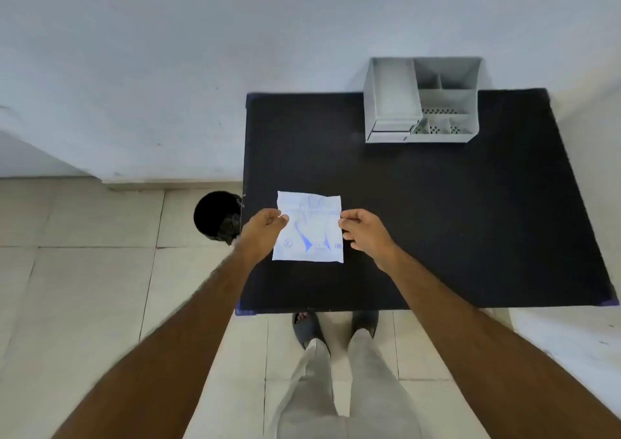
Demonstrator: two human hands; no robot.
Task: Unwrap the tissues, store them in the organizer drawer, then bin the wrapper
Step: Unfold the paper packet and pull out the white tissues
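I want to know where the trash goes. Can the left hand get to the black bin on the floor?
Probably yes. The black bin sits on the floor just beside the table's left edge, close to the left hand, with nothing between them. But that hand is busy pinching the tissue packet.

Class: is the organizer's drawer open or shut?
Shut, it seems: the drawer front sits flush at the base of the grey organizer, nothing pulled out.
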